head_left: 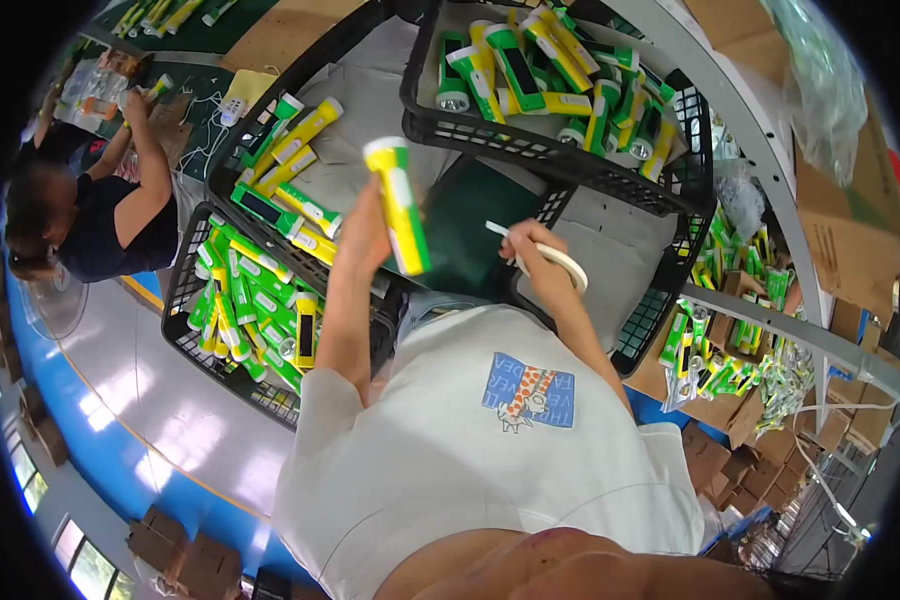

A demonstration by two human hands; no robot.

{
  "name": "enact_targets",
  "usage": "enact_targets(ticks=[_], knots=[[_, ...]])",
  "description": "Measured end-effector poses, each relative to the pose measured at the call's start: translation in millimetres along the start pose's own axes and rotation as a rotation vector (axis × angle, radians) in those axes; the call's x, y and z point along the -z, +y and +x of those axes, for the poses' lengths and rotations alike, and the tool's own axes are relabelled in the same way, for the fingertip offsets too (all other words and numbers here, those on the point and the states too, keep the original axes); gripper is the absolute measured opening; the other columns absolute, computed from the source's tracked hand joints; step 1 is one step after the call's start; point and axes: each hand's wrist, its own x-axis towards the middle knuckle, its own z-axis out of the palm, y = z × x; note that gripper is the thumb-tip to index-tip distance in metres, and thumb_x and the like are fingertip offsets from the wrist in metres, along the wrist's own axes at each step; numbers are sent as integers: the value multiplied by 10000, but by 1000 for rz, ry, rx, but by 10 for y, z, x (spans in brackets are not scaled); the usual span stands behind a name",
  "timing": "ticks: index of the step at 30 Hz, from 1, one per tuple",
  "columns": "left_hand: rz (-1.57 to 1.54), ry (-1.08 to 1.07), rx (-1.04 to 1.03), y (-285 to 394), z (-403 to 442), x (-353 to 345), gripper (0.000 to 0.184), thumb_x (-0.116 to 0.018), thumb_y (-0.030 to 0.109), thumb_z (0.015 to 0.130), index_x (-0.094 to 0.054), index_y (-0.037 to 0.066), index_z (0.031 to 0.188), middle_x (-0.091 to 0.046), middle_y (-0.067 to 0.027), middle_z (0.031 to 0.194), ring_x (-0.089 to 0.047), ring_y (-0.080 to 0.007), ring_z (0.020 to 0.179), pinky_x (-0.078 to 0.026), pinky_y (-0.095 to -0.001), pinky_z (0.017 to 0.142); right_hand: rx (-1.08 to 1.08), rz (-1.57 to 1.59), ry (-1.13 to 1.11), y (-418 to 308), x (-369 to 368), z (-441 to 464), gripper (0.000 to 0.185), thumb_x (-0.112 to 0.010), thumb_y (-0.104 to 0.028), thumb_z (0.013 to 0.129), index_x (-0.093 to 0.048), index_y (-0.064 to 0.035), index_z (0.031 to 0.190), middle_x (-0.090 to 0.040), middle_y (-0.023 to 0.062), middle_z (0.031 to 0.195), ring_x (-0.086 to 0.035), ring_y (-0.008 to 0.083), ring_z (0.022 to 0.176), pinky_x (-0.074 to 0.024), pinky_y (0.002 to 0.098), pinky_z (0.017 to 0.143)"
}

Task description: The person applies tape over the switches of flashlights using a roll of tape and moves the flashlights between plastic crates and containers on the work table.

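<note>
My left hand (pixel 363 228) is closed around a yellow and green flashlight (pixel 398 200), which stands nearly upright with its pale end up. My right hand (pixel 538 252) is closed on a narrow white roll of tape (pixel 568 266), with a short white end sticking out past the fingers toward the flashlight. The two hands are apart, above a dark green surface (pixel 465 225). Left of my left hand, several more flashlights (pixel 295 145) lie in a black crate lined with grey sheet (pixel 362 110).
A black crate (pixel 530 140) heaped with flashlights sits ahead, overlapping other crates. Another full crate (pixel 245 395) is at lower left. On the right, a lined crate (pixel 610 240) adjoins a metal rail (pixel 800 325) and packed flashlights (pixel 715 365). A co-worker (pixel 100 215) sits at far left.
</note>
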Motion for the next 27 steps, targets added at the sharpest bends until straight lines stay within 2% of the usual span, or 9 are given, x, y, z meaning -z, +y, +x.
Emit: enact_targets(ticks=[2, 4, 7, 9, 11, 13, 16, 20, 27], knots=[[42, -53, 6, -263, -204, -298, 503, -320, 420, 970, -426, 29, 1268, -550, -91, 1108, -547, -192, 971, -485, -342, 789, 101, 62, -97, -65, -13, 50, 211, -528, -186, 914, -578, 6, 844, -530, 55, 897, -551, 125, 801, -478, 271, 734], [51, 24, -36, -531, -273, -485, 508, -291, 429, 975, -426, 29, 1257, -567, -121, 1128, -578, -211, 921, -494, -361, 786, 119, 92, -154, -125, -10, 11, 200, -525, -160, 909, -578, 23, 849, -492, 63, 960, -549, 133, 830, -489, 285, 767], [117, 70, -40, -809, -314, -702, 511, -267, 473, 969, -438, 44, 1187, -585, -134, 984, -608, -229, 825, -520, -375, 737, 239, 15, -162, -149, 35, -85, 158, -552, -124, 892, -586, 26, 854, -464, 67, 998, -540, 137, 789, -489, 270, 729], [426, 24, -121, -876, -390, -869, 390, -282, 421, 982, -354, 111, 1207, -570, -110, 941, -632, -202, 811, -543, -359, 703, 229, -12, -150, -159, 81, -162, 141, -560, -107, 885, -585, 28, 852, -460, 70, 1000, -538, 137, 784, -488, 265, 711], [471, -16, -110, -943, -408, -919, 460, -213, 475, 976, -388, 93, 1163, -570, -100, 922, -625, -172, 776, -538, -318, 669, 218, -22, -145, -138, 135, -222, 108, -576, -72, 870, -586, 34, 853, -452, 75, 1011, -536, 139, 785, -487, 254, 660], [662, -66, -118, -956, -425, -988, 571, -154, 542, 953, -422, 70, 1132, -571, -94, 899, -605, -156, 754, -523, -293, 665, 255, -65, -103, -102, 202, -279, 111, -577, -80, 871, -589, 29, 856, -458, 74, 1009, -533, 139, 798, -482, 255, 671], [699, -67, -110, -1017, -428, -1056, 636, -133, 579, 936, -447, 51, 1101, -569, -88, 879, -585, -145, 737, -507, -275, 656, 295, -117, -29, -202, 261, -360, 113, -583, -94, 867, -601, 15, 841, -478, 74, 1004, -519, 137, 842, -465, 259, 703], [739, -97, -104, -1088, -410, -1067, 624, -132, 580, 936, -429, 54, 1092, -563, -84, 869, -581, -148, 740, -499, -272, 661, 309, -146, -19, -142, 326, -370, 107, -595, -85, 848, -606, 16, 812, -493, 78, 974, -521, 144, 848, -460, 260, 709], [869, -52, -222, -1208, -321, -966, 480, -190, 495, 970, -425, 81, 1031, -556, -75, 827, -577, -136, 661, -491, -258, 607, 339, -215, 41, -13, 349, -276, 123, -618, -99, 835, -618, 23, 817, -525, 84, 926, -547, 128, 776, -477, 244, 619]])
